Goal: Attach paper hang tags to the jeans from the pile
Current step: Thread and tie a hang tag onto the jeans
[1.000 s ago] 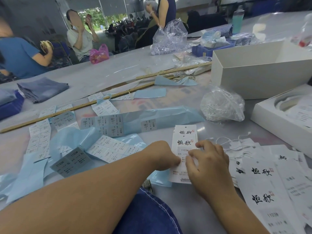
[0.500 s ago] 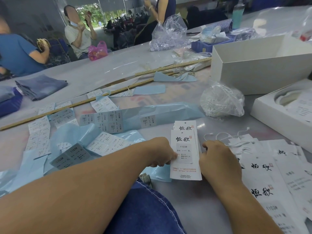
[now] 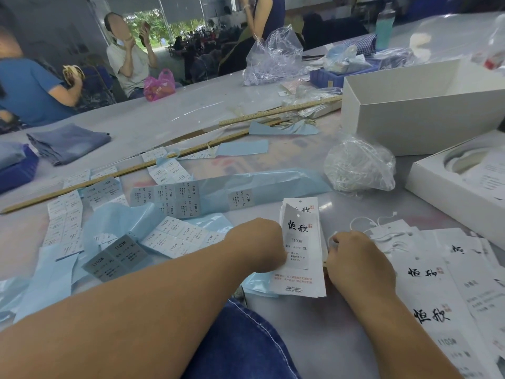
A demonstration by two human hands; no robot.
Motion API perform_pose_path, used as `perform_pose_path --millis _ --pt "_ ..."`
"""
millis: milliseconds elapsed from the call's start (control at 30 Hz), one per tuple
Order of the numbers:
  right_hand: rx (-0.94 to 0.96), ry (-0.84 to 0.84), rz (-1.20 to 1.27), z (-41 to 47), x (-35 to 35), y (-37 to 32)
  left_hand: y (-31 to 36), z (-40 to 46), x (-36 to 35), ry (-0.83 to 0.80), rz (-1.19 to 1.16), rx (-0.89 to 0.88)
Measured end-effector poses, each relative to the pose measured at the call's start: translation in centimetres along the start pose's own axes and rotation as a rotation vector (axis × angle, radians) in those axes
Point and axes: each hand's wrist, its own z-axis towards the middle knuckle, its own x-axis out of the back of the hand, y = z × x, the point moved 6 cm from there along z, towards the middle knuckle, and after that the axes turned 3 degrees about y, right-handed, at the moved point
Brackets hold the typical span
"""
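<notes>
Shifted slightly right since before — stack of hang tags [image 3: 302,250], gripped by left hand [image 3: 259,244] and right hand [image 3: 355,258] at its side edges.

"1103# XL" on hang tag [image 3: 299,243]

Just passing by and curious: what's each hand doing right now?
Left hand: grips the left edge of the stack of hang tags.
Right hand: fingers curled at the stack's right edge, apparently holding it.

A white box [image 3: 410,124] stands behind a string-filled plastic bag [image 3: 359,166].
</notes>
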Motion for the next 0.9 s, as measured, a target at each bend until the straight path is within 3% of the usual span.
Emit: perform_pose_path --millis 133,367,533,600,733,900 --pt "-0.044 0.004 0.002 0.0 0.1 0.3 0.1 0.2 0.1 0.050 0.111 -0.031" --pt "0.022 0.033 -0.049 -0.1 -0.2 -0.3 0.1 0.4 0.2 0.079 0.045 -0.043" --pt "0.197 0.406 0.385 -0.9 2.6 -1.5 -0.6 0.8 0.7 0.080 -0.316 0.031" --pt "0.240 0.424 0.555 -1.3 3.1 -1.7 -0.5 0.7 1.0 0.090 -0.471 0.043" --pt "0.295 0.413 0.660 -1.4 2.9 -1.8 0.1 0.4 1.4 0.113 -0.532 0.005" --pt "0.286 0.423 0.748 -1.1 2.9 -1.7 0.5 -0.2 1.4 -0.012 -0.752 0.015"
